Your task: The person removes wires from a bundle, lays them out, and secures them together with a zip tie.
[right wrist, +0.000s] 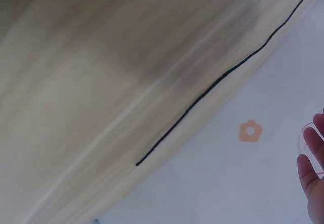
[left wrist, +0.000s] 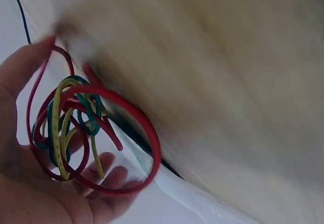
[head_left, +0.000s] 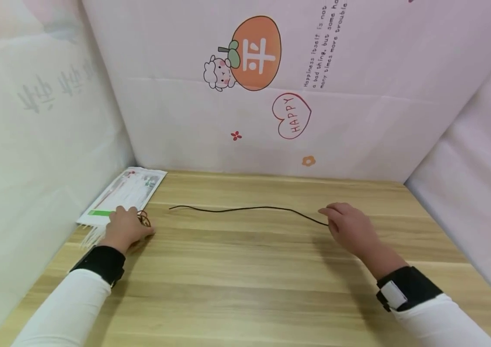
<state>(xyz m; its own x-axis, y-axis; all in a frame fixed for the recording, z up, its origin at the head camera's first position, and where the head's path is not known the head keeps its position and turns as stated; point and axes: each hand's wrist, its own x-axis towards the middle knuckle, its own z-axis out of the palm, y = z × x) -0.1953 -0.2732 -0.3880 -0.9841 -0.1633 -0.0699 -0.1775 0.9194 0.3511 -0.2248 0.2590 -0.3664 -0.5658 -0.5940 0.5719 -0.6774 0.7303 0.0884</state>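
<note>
On the left of the table, my left hand (head_left: 125,227) holds a tangled bundle of thin cords (left wrist: 76,127). The left wrist view shows red, yellow and green strands looped together, with the thumb on one side and curled fingers under the other. A single black cord (head_left: 245,208) lies in a slightly wavy line across the table. My right hand (head_left: 351,229) is over its right end in the head view. From the right wrist, that end lies loose on the wood, and the fingers (right wrist: 306,171) are apart from it, loosely bent and holding nothing.
A white printed packet (head_left: 126,193) with a green stripe lies at the table's back left, close to the left hand. Thin pale strips (head_left: 92,236) stick out below it. Printed white sheets (head_left: 176,120) wall the wooden table (head_left: 236,289) at the back and both sides.
</note>
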